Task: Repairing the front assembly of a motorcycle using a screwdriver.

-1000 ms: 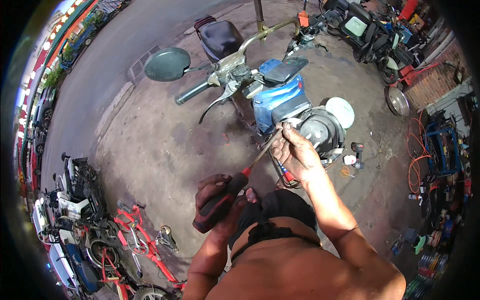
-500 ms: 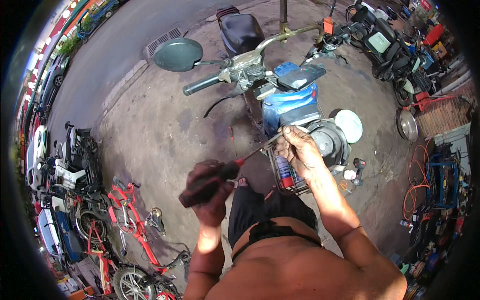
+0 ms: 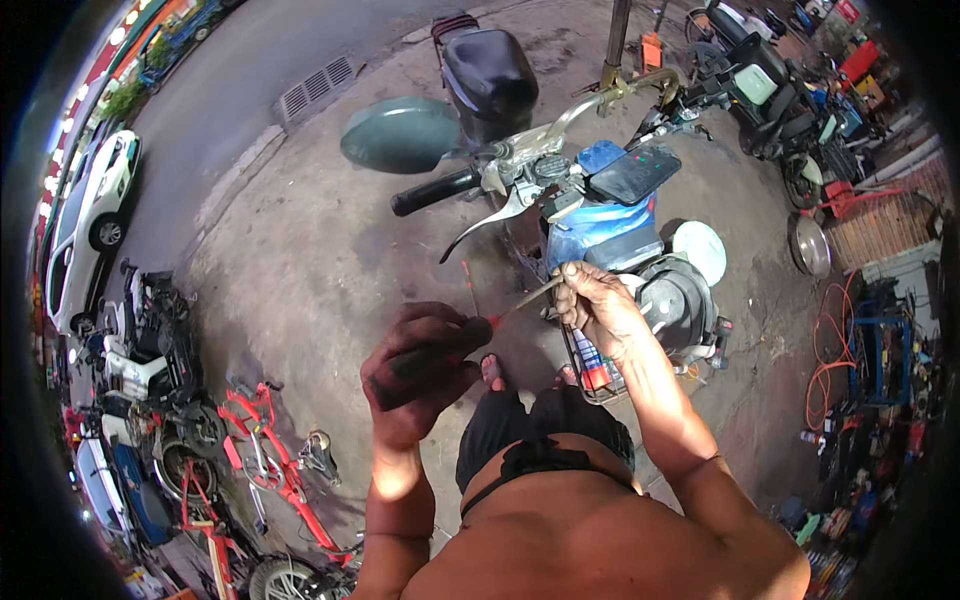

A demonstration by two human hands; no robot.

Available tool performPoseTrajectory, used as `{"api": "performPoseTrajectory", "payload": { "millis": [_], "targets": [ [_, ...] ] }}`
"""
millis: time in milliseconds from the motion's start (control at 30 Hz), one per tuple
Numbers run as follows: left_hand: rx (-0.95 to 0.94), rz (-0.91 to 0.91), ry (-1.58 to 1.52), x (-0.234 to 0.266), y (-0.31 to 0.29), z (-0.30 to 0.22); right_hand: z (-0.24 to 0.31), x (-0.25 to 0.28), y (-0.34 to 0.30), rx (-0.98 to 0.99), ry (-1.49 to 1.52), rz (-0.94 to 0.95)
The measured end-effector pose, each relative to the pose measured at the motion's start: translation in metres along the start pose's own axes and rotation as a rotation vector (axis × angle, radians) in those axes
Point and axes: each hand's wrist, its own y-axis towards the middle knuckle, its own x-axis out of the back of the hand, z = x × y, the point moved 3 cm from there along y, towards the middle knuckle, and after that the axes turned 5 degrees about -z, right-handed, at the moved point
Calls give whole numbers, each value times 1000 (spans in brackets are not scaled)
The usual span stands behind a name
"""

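Note:
In my left hand point(image 3: 412, 372) is a screwdriver point(image 3: 528, 297) with a dark handle and red near the shaft; my fingers wrap round the grip. Its thin shaft slants up and right to my right hand point(image 3: 600, 312), whose thumb and finger pinch the far end. Whether something small sits at the tip, I cannot make out. Beyond my hands stands a scooter with a blue body point(image 3: 600, 230), a black handlebar grip point(image 3: 435, 190), a silver brake lever point(image 3: 495, 217) and a round mirror point(image 3: 400, 135). Below my right hand, a wire basket point(image 3: 600, 399) holds a spray can point(image 3: 593, 368).
A red bicycle frame point(image 3: 290, 480) and scooter parts point(image 3: 150, 350) lie at left. At right are a power drill point(image 3: 720, 342), a white round lid point(image 3: 699, 252), a metal bowl point(image 3: 810, 247) and an orange hose point(image 3: 825, 380). Parked scooters point(image 3: 765, 90) stand far right.
The view has shifted, so the scooter appears farther right and a white car shows more fully at left. The screwdriver shaft slants a little flatter; both hands keep their hold.

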Motion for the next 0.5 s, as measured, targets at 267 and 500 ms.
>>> {"api": "performPoseTrajectory", "payload": {
  "millis": [267,500],
  "targets": [
    [213,-219,-186,6,28,31,3,-17,17,253,-292,-228],
    [135,-137,-117,-29,99,-13,46,-19,32,893,-982,-127]
  ]
}}
